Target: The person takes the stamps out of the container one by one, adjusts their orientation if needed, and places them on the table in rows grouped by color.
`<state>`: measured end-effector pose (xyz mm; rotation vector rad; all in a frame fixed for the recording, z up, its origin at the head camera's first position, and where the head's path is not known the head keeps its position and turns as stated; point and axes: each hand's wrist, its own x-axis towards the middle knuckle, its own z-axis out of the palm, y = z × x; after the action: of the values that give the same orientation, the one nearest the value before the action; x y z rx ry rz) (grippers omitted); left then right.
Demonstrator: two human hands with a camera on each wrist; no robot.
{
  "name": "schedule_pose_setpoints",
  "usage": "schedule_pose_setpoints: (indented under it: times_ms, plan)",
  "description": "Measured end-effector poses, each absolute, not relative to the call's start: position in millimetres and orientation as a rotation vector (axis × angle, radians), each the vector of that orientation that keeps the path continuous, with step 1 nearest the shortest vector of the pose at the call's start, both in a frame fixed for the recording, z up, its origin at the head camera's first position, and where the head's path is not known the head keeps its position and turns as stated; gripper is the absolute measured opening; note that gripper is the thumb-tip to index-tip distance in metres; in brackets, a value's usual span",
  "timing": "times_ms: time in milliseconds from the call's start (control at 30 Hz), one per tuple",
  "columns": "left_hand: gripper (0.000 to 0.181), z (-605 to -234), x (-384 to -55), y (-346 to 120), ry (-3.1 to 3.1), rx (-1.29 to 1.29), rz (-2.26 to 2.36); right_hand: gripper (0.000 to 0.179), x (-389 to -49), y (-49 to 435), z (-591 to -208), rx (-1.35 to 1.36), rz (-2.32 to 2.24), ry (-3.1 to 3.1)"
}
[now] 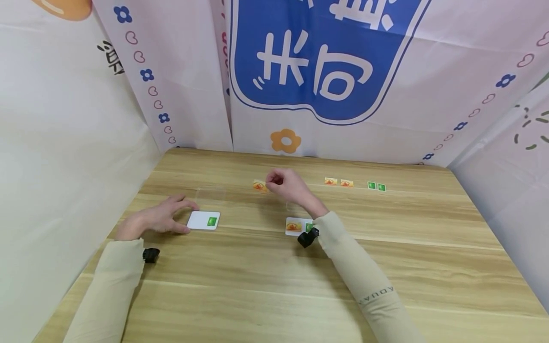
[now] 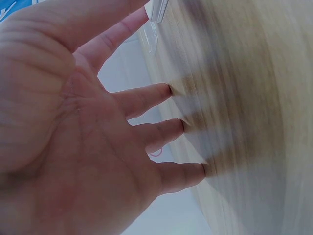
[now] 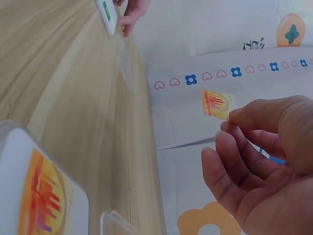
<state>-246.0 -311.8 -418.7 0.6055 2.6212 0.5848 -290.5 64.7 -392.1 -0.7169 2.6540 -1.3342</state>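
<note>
My right hand pinches a small orange-and-yellow sticker between thumb and index finger, raised above the table's back part. The other fingers curl loosely. On the left, my left hand holds a white rounded card at its left end, thumb at the near edge and index finger at the far edge. That card bears one green sticker. In the left wrist view, the other fingertips rest on the wood. Beneath my right wrist lies a second white card with an orange sticker and a partly hidden green one.
Two orange stickers and two green stickers lie toward the back right of the wooden table. A clear plastic piece lies behind the left card. Printed cloth encloses the back and sides.
</note>
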Motion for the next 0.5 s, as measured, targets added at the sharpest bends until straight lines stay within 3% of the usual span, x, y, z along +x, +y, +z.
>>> schedule_pose_setpoints:
  times_ms: [500]
  plan:
    - [0.057, -418.0, -244.3, -311.1, 2.63, 0.63, 0.588, 0.01, -298.8, 81.1, -392.7, -0.649, -1.364, 2.663]
